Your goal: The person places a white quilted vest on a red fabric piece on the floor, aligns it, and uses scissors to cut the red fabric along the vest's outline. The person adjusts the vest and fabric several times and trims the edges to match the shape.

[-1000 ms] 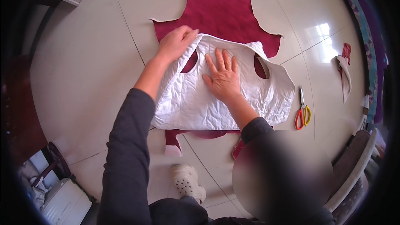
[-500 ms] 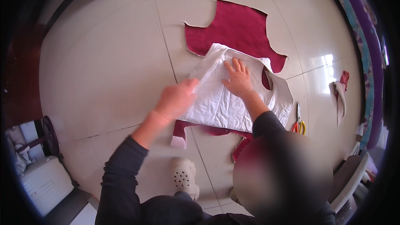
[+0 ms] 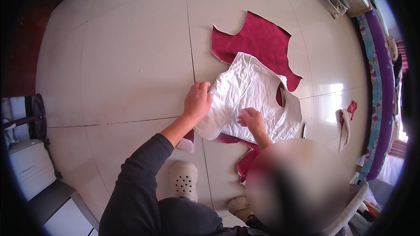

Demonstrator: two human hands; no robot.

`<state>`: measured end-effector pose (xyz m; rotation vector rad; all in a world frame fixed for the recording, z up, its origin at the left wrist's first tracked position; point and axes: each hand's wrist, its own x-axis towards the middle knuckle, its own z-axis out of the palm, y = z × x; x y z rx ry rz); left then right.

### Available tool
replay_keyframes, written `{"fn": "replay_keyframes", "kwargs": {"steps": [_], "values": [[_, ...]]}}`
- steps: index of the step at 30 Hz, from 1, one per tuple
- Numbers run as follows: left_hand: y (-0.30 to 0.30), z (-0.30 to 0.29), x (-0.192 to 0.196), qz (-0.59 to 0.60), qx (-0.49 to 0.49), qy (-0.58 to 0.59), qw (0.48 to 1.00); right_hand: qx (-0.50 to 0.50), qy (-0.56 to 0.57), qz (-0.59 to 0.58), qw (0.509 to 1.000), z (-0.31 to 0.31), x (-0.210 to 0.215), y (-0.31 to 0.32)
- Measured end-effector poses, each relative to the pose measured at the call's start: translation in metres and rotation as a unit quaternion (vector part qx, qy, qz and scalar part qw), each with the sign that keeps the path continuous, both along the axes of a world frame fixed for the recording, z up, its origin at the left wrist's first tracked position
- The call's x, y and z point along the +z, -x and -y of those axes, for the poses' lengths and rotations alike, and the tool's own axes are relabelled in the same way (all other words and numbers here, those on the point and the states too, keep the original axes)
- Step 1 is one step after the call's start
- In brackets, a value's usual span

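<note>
A white quilted vest-shaped garment lies wrinkled on the tiled floor, with dark red showing through an opening at its right. My left hand is closed on its left edge, where the cloth bulges into a rounded fold. Over the lower middle of the garment, my right hand has its fingers loosely bent and apart, with no cloth visibly held in them. Beyond the garment lies a dark red cut cloth piece, partly covered by it. More red cloth sticks out from under the near edge.
A metal blade shows right of the garment, the rest hidden by a blurred round patch. Farther right are crumpled red and beige scraps. A purple and blue floral cloth lines the right side. My beige clog stands close by.
My left hand has moved up and right along the garment's left edge, and the lower left corner has folded over. My right hand has drawn back toward me, its spread fingers now bent.
</note>
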<state>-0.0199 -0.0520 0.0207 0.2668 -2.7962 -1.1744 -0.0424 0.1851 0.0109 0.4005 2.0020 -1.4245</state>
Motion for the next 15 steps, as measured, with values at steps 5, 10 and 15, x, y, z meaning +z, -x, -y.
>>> {"fn": "replay_keyframes", "kwargs": {"steps": [5,10,15], "values": [[-0.005,-0.005,-0.015,-0.039,-0.025,-0.005,0.999,-0.077,-0.058,-0.02,0.995,0.051,-0.002,-0.018],[-0.006,-0.012,-0.008,-0.01,-0.062,0.018,0.998,-0.136,0.003,-0.045,0.99,0.056,-0.006,-0.02],[-0.012,-0.015,-0.011,-0.079,-0.112,0.056,0.989,-0.152,0.016,-0.113,0.982,0.039,0.023,-0.026]]}}
